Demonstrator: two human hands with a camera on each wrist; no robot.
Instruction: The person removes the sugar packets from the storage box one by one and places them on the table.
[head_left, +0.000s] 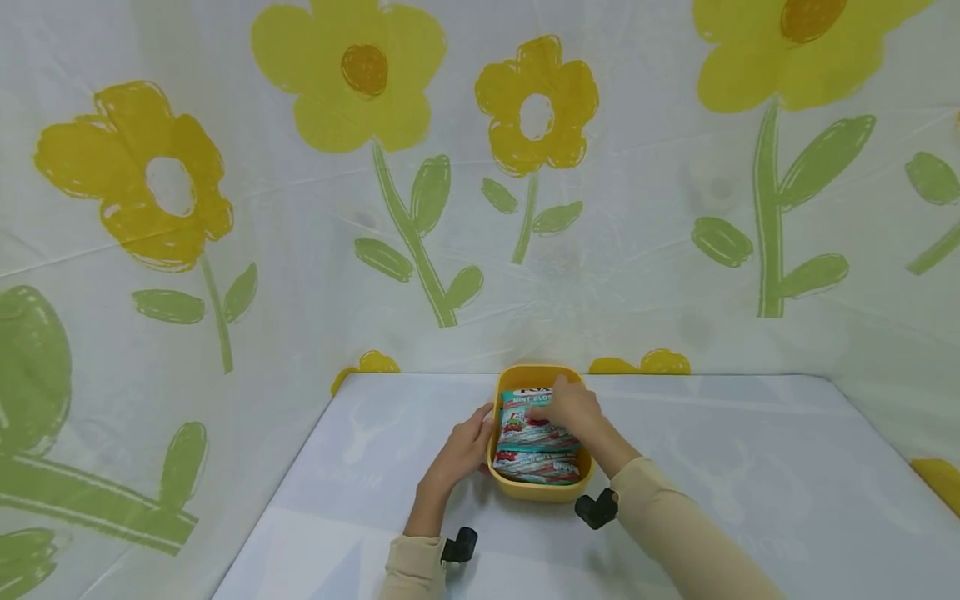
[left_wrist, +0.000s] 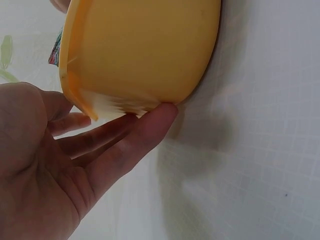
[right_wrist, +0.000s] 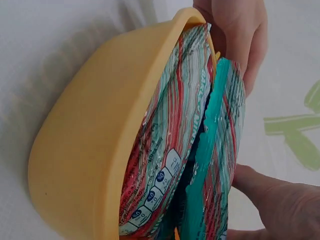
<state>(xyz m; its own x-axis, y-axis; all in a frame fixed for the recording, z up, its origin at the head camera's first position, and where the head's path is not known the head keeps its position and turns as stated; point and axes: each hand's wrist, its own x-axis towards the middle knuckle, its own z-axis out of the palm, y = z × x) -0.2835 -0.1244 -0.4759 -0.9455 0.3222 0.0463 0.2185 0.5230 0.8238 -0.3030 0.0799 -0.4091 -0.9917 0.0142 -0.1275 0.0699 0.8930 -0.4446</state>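
A yellow plastic tub [head_left: 542, 492] stands on the table, holding striped red, white and teal candy bags. One candy bag [head_left: 525, 421], lettered "MINT", lies uppermost with its teal sealed edge raised. Another candy bag [right_wrist: 167, 150] sits lower inside the tub, against its wall. My left hand [head_left: 467, 446] rests along the tub's left side, its fairly straight fingers [left_wrist: 135, 142] touching the outer wall. With my right hand [head_left: 577, 410] I grip the uppermost candy bag; the thumb [right_wrist: 250, 177] lies against its outer face, and part of the finger contact is hidden.
The tub stands near the far edge of the white table [head_left: 337, 492]. Behind the table hangs a white curtain [head_left: 637, 250] printed with yellow flowers and green leaves. Black wrist mounts [head_left: 597, 508] sit on both forearms near the beige sleeves.
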